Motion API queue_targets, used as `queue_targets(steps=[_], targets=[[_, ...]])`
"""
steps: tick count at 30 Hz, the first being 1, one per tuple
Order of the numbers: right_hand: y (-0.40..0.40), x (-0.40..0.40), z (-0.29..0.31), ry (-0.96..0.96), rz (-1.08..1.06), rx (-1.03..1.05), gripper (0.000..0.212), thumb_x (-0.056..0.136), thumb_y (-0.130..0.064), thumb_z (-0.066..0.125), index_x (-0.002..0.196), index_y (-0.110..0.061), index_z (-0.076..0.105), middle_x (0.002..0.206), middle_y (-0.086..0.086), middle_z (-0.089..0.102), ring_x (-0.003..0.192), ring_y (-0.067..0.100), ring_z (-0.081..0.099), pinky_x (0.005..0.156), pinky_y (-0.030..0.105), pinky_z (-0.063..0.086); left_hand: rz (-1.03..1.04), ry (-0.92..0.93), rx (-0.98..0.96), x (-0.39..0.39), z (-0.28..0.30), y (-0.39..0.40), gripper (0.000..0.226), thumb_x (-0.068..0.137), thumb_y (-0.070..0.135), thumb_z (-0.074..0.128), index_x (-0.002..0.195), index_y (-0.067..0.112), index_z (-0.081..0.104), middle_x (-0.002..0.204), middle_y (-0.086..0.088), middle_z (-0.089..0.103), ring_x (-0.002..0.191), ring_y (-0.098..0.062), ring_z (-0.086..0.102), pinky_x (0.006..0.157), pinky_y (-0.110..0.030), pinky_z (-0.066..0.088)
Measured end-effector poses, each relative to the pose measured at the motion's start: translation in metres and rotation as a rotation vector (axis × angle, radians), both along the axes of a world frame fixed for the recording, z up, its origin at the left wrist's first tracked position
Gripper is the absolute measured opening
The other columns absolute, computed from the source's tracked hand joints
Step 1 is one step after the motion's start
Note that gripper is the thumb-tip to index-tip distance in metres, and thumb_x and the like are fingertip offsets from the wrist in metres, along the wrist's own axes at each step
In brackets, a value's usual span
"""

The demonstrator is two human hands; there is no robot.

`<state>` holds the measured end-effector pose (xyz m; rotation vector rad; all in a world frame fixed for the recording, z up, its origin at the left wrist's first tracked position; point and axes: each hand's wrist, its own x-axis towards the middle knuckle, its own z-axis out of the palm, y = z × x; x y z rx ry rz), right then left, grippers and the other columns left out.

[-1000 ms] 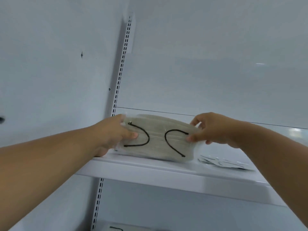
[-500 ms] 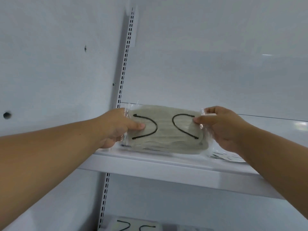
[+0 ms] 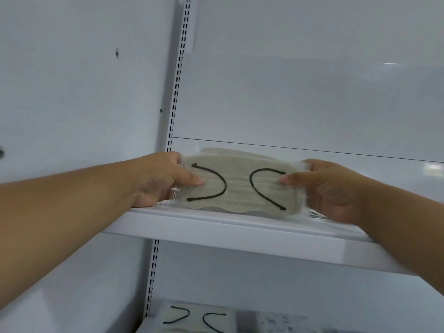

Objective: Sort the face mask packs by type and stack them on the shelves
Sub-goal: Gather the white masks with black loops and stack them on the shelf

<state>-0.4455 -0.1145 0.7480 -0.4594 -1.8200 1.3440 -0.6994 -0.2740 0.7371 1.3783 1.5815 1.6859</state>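
Down at the near bottom edge, on a lower shelf, lies a pack of the same kind [image 3: 194, 320] with black ear loops, and beside it to the right a blurred speckled pack [image 3: 283, 320]. Above these runs the upper shelf [image 3: 240, 231]. Both hands reach over its front lip — the left hand [image 3: 163, 181] grasps the left end of the face mask pack [image 3: 240, 186], thumb pressed on its face, and the right hand [image 3: 329, 188] grasps the right end the same way. A second ago the pack was tipped flatter; it now stands more upright, face toward us, its lower edge at or just above the shelf board. I judge it is being squared up before it is laid down. Behind the right hand another flat pack [image 3: 317, 215] peeps out — its type is unclear. Farther back is the white back panel [image 3: 300, 92] and the slotted upright [image 3: 177, 80].
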Motion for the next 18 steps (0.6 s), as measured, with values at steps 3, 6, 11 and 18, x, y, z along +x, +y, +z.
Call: queue_targets(steps=[3, 6, 11, 18], targets=[[0.000, 0.003, -0.002, -0.045, 0.072, -0.039, 0.069, 0.061, -0.005, 0.081, 0.127, 0.001, 0.061, 0.116, 0.019, 0.072, 0.108, 0.035, 0.069, 0.100, 0.048, 0.051, -0.058, -0.012, -0.003, -0.002, -0.001, -0.001, 0.074, 0.064, 0.002, 0.080, 0.133, 0.002, 0.055, 0.119, -0.021, 0.070, 0.112, -0.036, 0.068, 0.103, -0.055, 0.049], [-0.006, 0.002, -0.004, -0.091, 0.146, -0.039, 0.049, 0.072, 0.001, 0.072, 0.121, -0.001, 0.067, 0.116, 0.017, 0.072, 0.108, 0.031, 0.070, 0.095, 0.046, 0.056, -0.107, 0.002, -0.016, -0.001, -0.001, -0.002, 0.067, 0.066, -0.004, 0.079, 0.130, 0.003, 0.060, 0.119, -0.019, 0.071, 0.112, -0.033, 0.069, 0.104, -0.051, 0.049], [-0.011, -0.002, -0.002, 0.007, 0.171, 0.007, 0.057, 0.070, -0.002, 0.075, 0.125, -0.007, 0.063, 0.118, 0.017, 0.071, 0.107, 0.034, 0.070, 0.090, 0.050, 0.057, -0.064, -0.003, 0.048, 0.001, 0.000, -0.003, 0.109, 0.056, 0.002, 0.092, 0.147, 0.033, 0.042, 0.139, -0.010, 0.057, 0.122, -0.023, 0.061, 0.109, -0.047, 0.044], [-0.006, 0.002, -0.004, -0.016, 0.150, -0.001, 0.052, 0.073, -0.010, 0.073, 0.123, -0.005, 0.064, 0.117, 0.016, 0.071, 0.102, 0.031, 0.071, 0.084, 0.042, 0.060, 0.061, 0.114, 0.124, 0.008, 0.000, -0.009, 0.045, 0.086, -0.005, 0.069, 0.112, 0.031, 0.063, 0.110, -0.008, 0.069, 0.082, -0.013, 0.068, 0.070, -0.027, 0.051]])
